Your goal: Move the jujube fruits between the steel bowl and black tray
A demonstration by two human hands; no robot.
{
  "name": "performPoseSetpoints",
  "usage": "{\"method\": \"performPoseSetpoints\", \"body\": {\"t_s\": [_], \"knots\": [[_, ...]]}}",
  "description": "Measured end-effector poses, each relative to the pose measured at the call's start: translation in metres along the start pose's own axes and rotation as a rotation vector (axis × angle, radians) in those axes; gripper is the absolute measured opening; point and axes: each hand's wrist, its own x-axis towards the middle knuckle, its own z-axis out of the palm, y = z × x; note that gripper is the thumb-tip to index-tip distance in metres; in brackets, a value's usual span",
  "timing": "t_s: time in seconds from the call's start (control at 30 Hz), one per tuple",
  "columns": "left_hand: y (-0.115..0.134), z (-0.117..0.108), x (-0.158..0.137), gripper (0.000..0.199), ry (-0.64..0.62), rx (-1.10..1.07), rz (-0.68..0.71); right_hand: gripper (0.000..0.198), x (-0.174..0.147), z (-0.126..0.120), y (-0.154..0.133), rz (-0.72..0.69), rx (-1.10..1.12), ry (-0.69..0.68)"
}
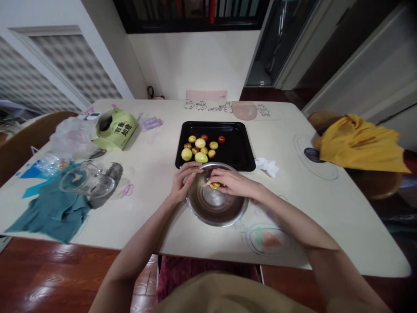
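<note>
A round stainless steel bowl (216,215) stands on the table in front of me. My left hand (184,180) grips the bowl's upper left rim, its thumb on the inner side and its fingers along the edge. Inside the bowl, my right hand (228,180) holds a yellow-brown jujube (214,185) between its fingertips. Just behind the bowl lies a black baking tray (237,152). Several jujubes (213,145) and larger pale yellow fruits (186,154) are grouped in its left half; some are reddish, like the one (221,139) lying apart.
A crumpled white tissue (267,166) lies right of the tray. To the left are a glass jug (86,180) on its side, a teal cloth (55,211), a green box (119,128) and plastic bags (73,134). A yellow cloth (361,143) drapes over a chair at the right.
</note>
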Motion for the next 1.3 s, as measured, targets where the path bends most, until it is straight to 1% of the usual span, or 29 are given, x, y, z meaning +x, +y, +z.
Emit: {"method": "performPoseSetpoints", "body": {"t_s": [0.1,0.17,0.27,0.37,0.53,0.63,0.73,0.9,1.0,1.1,1.2,1.3], "knots": [[0.000,0.000,0.000,0.034,-0.002,0.005,-0.002,0.029,0.002,0.001,-0.002,0.022,-0.018,0.030],[0.000,0.000,0.000,0.034,-0.006,0.009,-0.003,0.032,0.003,0.002,-0.002,0.024,-0.064,0.032],[0.000,0.000,-0.001,0.034,-0.014,0.003,0.003,0.038,0.003,0.004,-0.001,0.017,-0.141,-0.009],[0.000,0.000,0.000,0.033,-0.010,0.000,0.010,0.029,0.003,0.004,0.000,0.005,-0.164,-0.028],[0.002,0.000,0.000,0.034,-0.022,0.003,-0.001,0.025,0.002,0.000,-0.003,0.001,-0.091,0.036],[0.002,0.000,0.000,0.034,-0.018,0.007,-0.002,0.021,0.000,-0.003,-0.003,0.024,-0.004,0.041],[0.002,0.000,0.000,0.033,-0.011,0.012,-0.003,0.025,-0.001,-0.003,-0.002,0.053,0.044,0.030],[0.002,-0.001,0.000,0.034,-0.021,0.012,-0.021,0.031,-0.001,-0.002,-0.001,0.060,0.016,0.001],[0.002,-0.001,0.000,0.034,-0.023,0.009,-0.029,0.032,-0.002,-0.007,-0.002,0.055,0.030,0.000],[0.002,-0.001,0.001,0.034,-0.024,0.007,-0.018,0.025,-0.005,-0.017,-0.001,0.049,0.084,0.083],[0.003,-0.001,0.003,0.034,-0.034,0.008,0.007,0.021,-0.007,-0.030,0.012,0.099,0.109,0.276],[0.003,-0.002,0.004,0.033,-0.048,0.010,0.034,0.024,-0.002,-0.036,0.040,0.192,0.055,0.479]]}}
